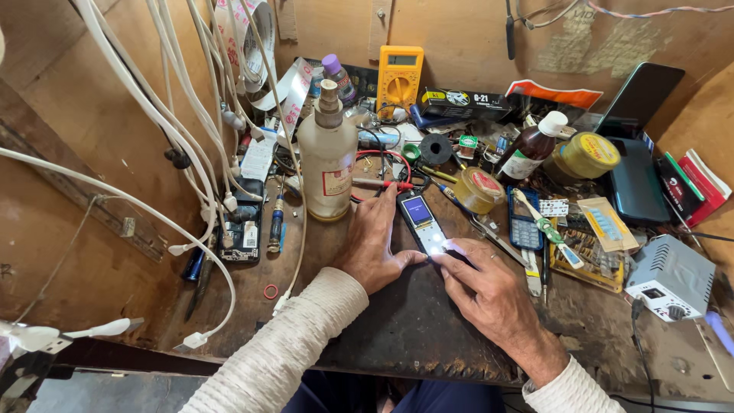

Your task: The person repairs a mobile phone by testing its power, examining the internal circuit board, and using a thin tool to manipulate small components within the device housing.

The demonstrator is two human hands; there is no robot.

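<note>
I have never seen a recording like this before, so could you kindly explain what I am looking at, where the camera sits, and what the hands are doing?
There is no machine here: a person in pale ribbed sleeves works with bare hands. The single picture comes from a camera worn on the person's head, looking down at a cluttered wooden workbench.

The left hand rests beside a small keypad phone lying flat, its screen lit blue and its keys glowing. The right hand presses fingertips on the phone's lower end. Neither hand lifts it.

Around it lie a tall pale plastic bottle, a yellow multimeter, a brown bottle with a white cap, round tins, another keypad phone, a small grey power unit, and white charging cables hanging at the left.
</note>
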